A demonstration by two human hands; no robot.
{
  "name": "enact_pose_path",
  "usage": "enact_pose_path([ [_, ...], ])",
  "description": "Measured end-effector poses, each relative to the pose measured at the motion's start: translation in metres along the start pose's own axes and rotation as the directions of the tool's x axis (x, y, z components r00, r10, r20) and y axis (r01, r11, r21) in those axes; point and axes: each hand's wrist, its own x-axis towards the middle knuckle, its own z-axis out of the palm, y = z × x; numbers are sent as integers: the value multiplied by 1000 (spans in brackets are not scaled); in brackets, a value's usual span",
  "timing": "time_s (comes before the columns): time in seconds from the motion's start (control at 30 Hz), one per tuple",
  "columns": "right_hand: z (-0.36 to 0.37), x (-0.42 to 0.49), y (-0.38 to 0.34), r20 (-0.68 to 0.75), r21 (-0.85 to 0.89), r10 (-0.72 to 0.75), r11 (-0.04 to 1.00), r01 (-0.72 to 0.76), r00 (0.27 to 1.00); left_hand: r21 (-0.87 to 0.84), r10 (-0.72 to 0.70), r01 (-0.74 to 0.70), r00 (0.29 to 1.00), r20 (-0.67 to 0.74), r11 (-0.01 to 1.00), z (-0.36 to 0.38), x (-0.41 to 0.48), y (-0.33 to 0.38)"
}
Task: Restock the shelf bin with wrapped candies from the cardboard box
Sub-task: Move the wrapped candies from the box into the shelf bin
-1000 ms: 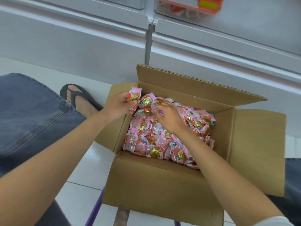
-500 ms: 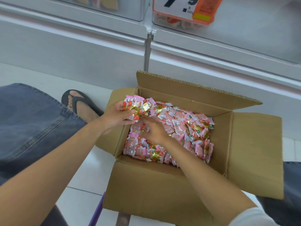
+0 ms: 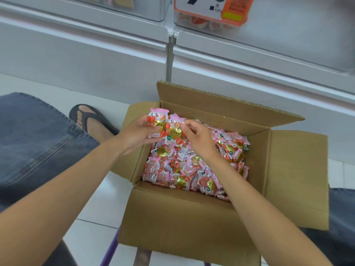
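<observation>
An open cardboard box (image 3: 184, 223) stands in front of me, filled with several pink and white wrapped candies (image 3: 184, 167) printed with strawberries and gold seals. My left hand (image 3: 134, 135) grips a small bunch of candies (image 3: 157, 121) above the box's left rear corner. My right hand (image 3: 199, 137) pinches another candy (image 3: 175, 133) right beside that bunch. The clear shelf bin (image 3: 211, 24) with an orange price tag (image 3: 217, 8) sits on the shelf at the top, a few candies showing behind its front.
The white shelf front (image 3: 249, 60) runs across the view behind the box. A second clear bin (image 3: 134, 6) sits to the left of the first. My denim-clad left leg (image 3: 34, 143) and sandalled foot (image 3: 90, 120) lie left of the box on white floor tiles.
Both hands rose out of the candy pile. The left hand's bunch grew, and the right hand lifted a candy up against it. The view tilted up toward the shelf.
</observation>
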Motion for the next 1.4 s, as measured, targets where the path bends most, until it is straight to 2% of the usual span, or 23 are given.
enact_pose_path([
  [0.07, -3, -2, -14, 21, 116, 29, 993, -31, 999, -42, -48, 52, 995, 88, 998, 6, -4, 0],
  [0.13, 0, -3, -19, 14, 136, 50, 989, -51, 999, -43, -74, 81, 985, 155, 996, 9, -10, -1],
  [0.23, 5, 0, -8, -18, 227, 87, 971, -81, 996, 13, -40, 39, 994, 106, 999, 0, -11, -4],
  [0.3, 14, 3, 16, -33, 110, 106, 989, -102, 994, -22, -31, 32, 998, 52, 999, -8, -10, -3],
  [0.33, 22, 2, 28, 4, -29, 130, 991, -130, 991, -43, -37, 38, 999, 34, 998, -11, -10, -1],
  [0.43, 54, -1, 70, 89, -431, 219, 888, -160, 972, -103, -45, 47, 999, 25, 994, -15, -9, 3],
  [0.53, 78, -9, 87, 103, -524, 214, 841, -130, 971, -116, -28, 30, 999, 16, 993, -14, -7, 4],
  [0.63, 91, -16, 90, 127, -432, 232, 888, -157, 964, -104, -27, 28, 1000, 14, 994, -14, -7, 3],
  [0.67, 93, -19, 89, 103, -374, 254, 906, -200, 962, -99, -30, 31, 999, 11, 995, -13, -7, 2],
  [0.73, 96, -21, 90, -16, -150, 341, 928, -340, 940, -89, -40, 41, 999, 6, 995, -14, -6, 1],
  [0.83, 101, -20, 85, -105, 187, 514, 851, -491, 851, -87, -45, 44, 999, -5, 995, -14, -6, -1],
  [0.93, 100, -18, 81, -107, 280, 566, 806, -522, 818, -74, -39, 39, 999, -6, 996, -14, -6, -2],
  [1.03, 85, -20, 72, -52, 232, 477, 861, -453, 878, -65, -30, 30, 999, -10, 997, -14, -5, -1],
  [1.17, 26, -16, 23, -42, 209, 231, 953, -218, 972, -57, 10, -11, 1000, -19, 998, -8, -6, 6],
  [1.27, -28, -11, -34, -19, 178, 133, 976, -128, 991, -13, 66, -66, 998, 6, 998, 5, -11, 18],
  [1.4, -62, -15, -90, -1, 140, 53, 989, -53, 999, 16, 121, -125, 982, 146, 992, 35, -29, 42],
])
